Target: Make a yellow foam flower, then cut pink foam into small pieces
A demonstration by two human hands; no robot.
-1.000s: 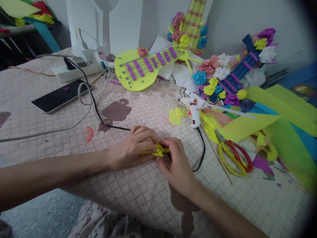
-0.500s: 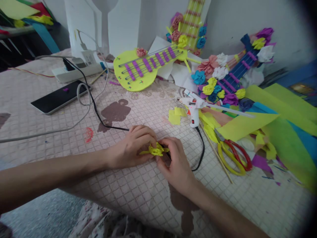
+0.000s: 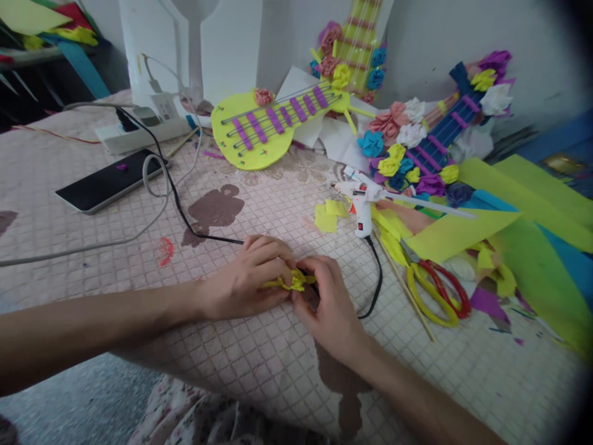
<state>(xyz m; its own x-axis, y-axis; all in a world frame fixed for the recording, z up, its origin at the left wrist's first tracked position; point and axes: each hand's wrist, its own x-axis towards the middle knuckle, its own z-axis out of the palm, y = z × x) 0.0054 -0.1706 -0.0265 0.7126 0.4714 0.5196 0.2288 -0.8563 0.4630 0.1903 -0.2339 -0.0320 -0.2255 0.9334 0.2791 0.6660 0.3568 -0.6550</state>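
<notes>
Between my two hands, just above the quilted cloth, is a small yellow paper flower (image 3: 296, 282) with crumpled petals. The fingers of my left hand (image 3: 259, 269) are closed on its left side and cover part of it. From the right, my right hand (image 3: 327, 296) pinches it between thumb and fingers. Beyond my hands lie small yellow paper pieces (image 3: 328, 215). A white glue gun (image 3: 364, 207) with a clear glue stick stands behind my right hand, and its black cord (image 3: 377, 284) runs down past that hand.
Red-and-yellow scissors (image 3: 440, 290) and a thin wooden stick (image 3: 410, 290) lie at right, beside yellow and blue paper sheets (image 3: 463, 238). A yellow paper guitar (image 3: 254, 136) and a blue one (image 3: 433, 148) lie at the back. A phone (image 3: 113, 179), a power strip (image 3: 143, 135) and loose cables occupy the left.
My left fingers have shifted slightly to the right over the yellow paper flower and now cover more of it. My right hand stays nearly where it was.
</notes>
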